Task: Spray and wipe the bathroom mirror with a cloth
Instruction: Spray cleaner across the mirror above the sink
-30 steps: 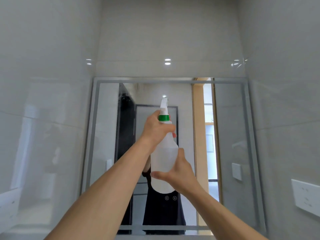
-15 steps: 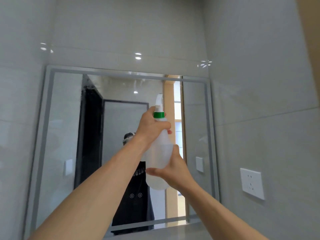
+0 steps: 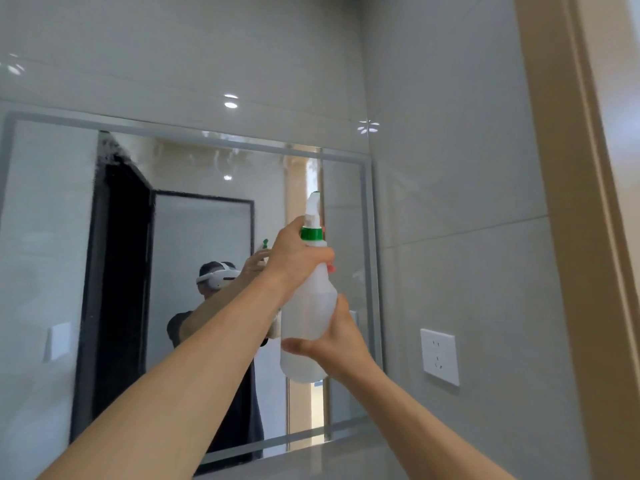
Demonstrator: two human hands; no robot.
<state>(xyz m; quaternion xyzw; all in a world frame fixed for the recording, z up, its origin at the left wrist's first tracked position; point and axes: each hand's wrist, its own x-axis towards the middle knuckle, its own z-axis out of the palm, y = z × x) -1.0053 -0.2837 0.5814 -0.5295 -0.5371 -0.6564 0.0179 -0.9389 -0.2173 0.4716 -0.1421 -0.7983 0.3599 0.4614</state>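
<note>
A translucent white spray bottle (image 3: 309, 306) with a green collar is held upright before the right part of the framed bathroom mirror (image 3: 194, 237). My left hand (image 3: 294, 258) wraps its neck at the trigger. My right hand (image 3: 337, 344) cups the lower body from the right. The nozzle points at the glass. Fine wet spray marks speckle the mirror's top strip. No cloth is in view.
Grey tiled walls surround the mirror. A white wall socket (image 3: 439, 355) sits on the right wall below bottle height. A tan door frame (image 3: 568, 202) runs down the far right. The mirror reflects a person with a headset and a dark doorway.
The view has swung to the right, so the mirror now lies left and the door frame has come into sight. Both hands keep the bottle, now in front of the mirror's right side.
</note>
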